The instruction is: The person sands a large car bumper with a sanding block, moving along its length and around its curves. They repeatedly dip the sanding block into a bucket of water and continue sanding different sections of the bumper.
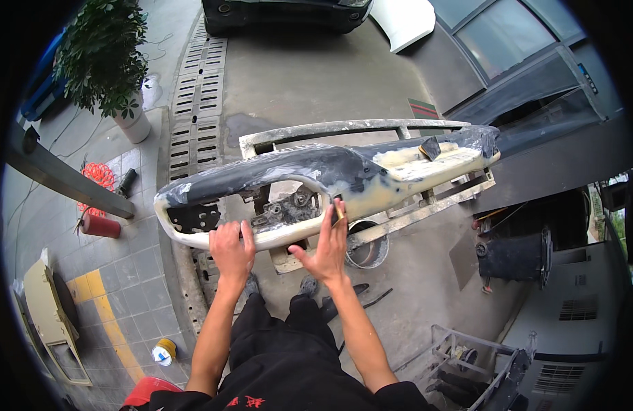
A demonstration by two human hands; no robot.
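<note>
A long bumper-like vehicle panel (391, 183), dark with cream filler patches and sanded areas, lies across a metal stand (426, 222) in front of me. My left hand (231, 250) is closed over the pale lower rim of the opening at its left end. At the right edge of that opening, my right hand (330, 245) presses a small piece of sandpaper (339, 214) to the panel, fingers fairly straight and thumb apart. Most of this piece is hidden under the fingers. Another folded dark piece, apparently sandpaper (431, 148), rests on the panel's right part.
A bucket (368, 248) stands below the panel, beside the stand. To the left are a drain grate (196, 103), a potted plant (104, 58), a slanted post (70, 175) and a red cylinder (100, 226). A dark bin (513, 259) and a metal-framed cart (477, 363) occupy the right.
</note>
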